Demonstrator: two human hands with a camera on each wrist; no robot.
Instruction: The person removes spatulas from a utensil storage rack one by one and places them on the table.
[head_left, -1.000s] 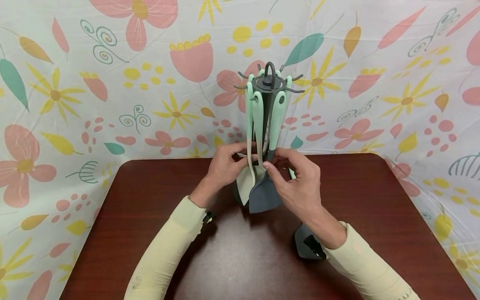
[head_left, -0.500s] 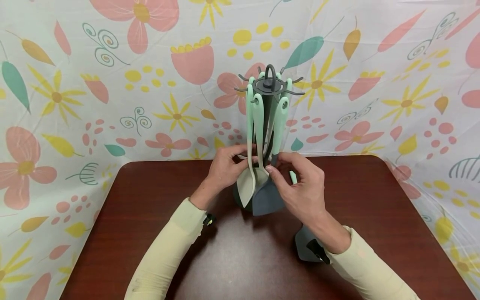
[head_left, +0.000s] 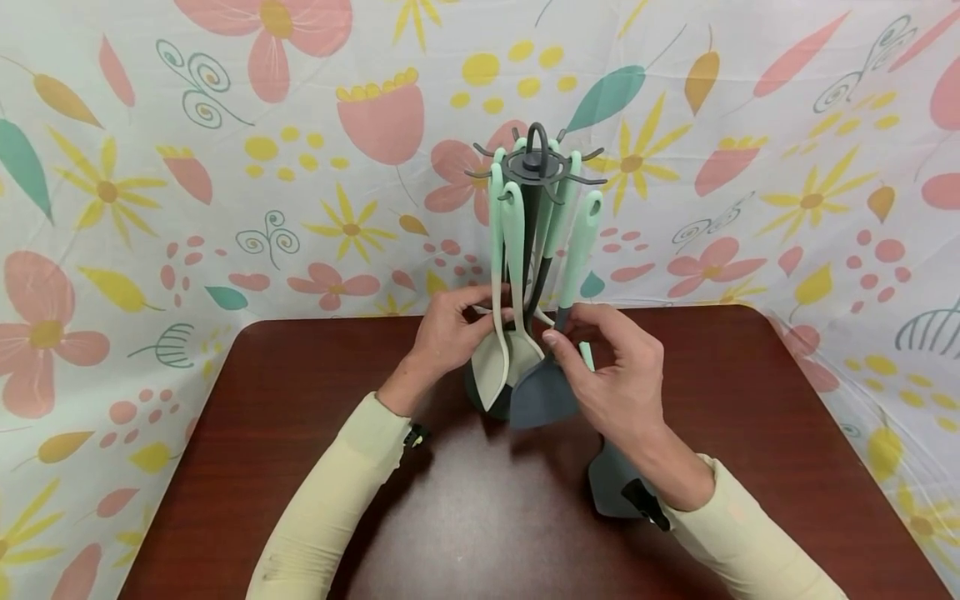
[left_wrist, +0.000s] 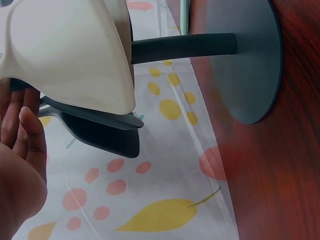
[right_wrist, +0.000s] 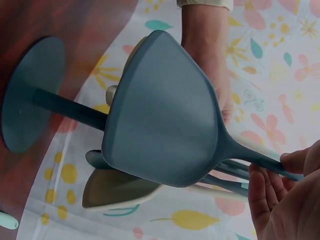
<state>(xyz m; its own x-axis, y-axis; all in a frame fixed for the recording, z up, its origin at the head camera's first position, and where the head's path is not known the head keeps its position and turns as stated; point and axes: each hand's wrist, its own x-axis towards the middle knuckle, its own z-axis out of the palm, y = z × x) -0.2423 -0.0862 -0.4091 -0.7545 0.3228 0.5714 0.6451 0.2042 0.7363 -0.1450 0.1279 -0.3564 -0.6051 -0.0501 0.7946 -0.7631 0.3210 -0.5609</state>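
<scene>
A dark-grey spatula (head_left: 542, 400) with a mint handle is pinched at its neck by my right hand (head_left: 621, 375). Its handle top is off the hooks and leans right of the utensil stand (head_left: 536, 169); in the right wrist view the spatula's blade (right_wrist: 162, 110) fills the middle. My left hand (head_left: 450, 333) reaches behind the hanging cream spatula (head_left: 489, 375) and grips around the stand's pole; its fingertips are partly hidden. Several other mint-handled utensils hang from the stand. The left wrist view shows the round base (left_wrist: 250, 80) standing on the table.
Another dark-grey spatula (head_left: 613, 483) lies on the brown table (head_left: 300, 417), partly under my right forearm. Its mint handle end (head_left: 587, 357) shows behind the right hand. A flowered cloth (head_left: 225, 167) hangs close behind the stand.
The dark-grey spatula in my right hand has come off its hook and shifted right, away from the stand. My left hand has stayed in place.
</scene>
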